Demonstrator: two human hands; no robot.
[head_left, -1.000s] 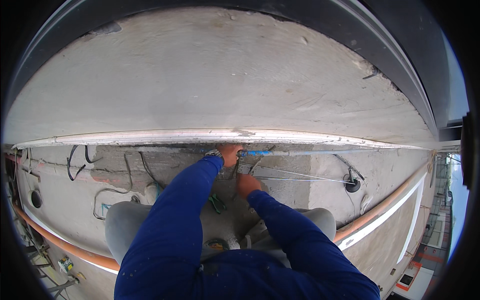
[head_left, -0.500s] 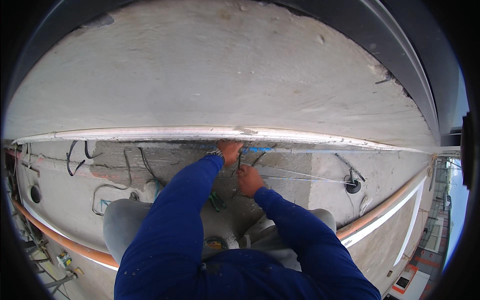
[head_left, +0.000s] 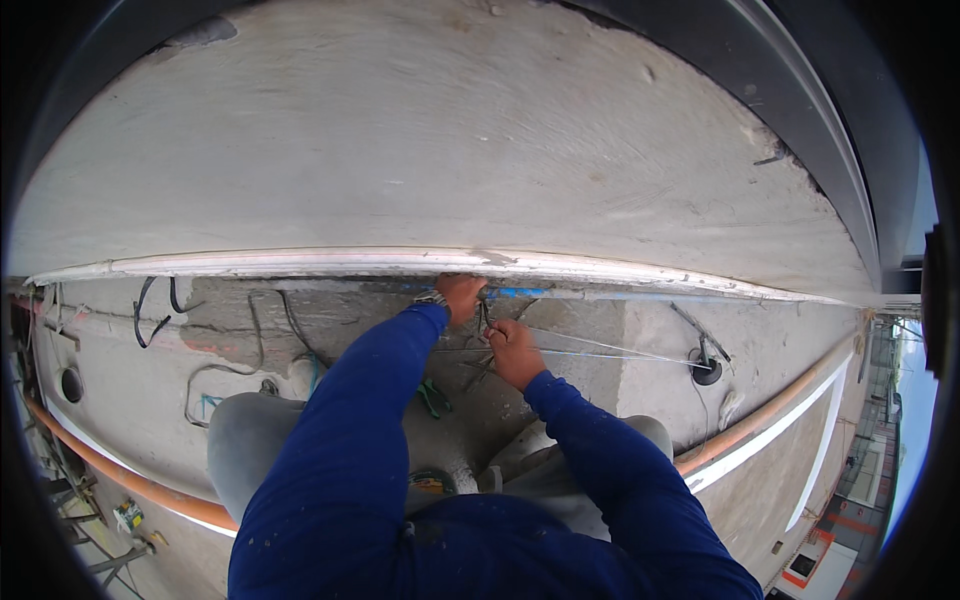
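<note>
At the foot of the pale wall, my left hand reaches beneath the white trim, beside a blue-marked pipe. Its fingers curl inward and their tips are hidden. Slightly nearer and to the right, my right hand is closed, with thumb and fingers pinching a thin dark wire that rises toward the left hand. Pale strings stretch from beside the right hand to a round black object. Green-handled pliers lie on the concrete between my forearms.
Dark cables stick up and loop on the left, near a round hole. An orange pipe curves along the near edge. Beyond the black object leans a dark metal rod. My knees flank the work spot.
My right hand has moved a little to the right, and more of the dark wire shows between the hands. The left hand stays at the wall's foot.
</note>
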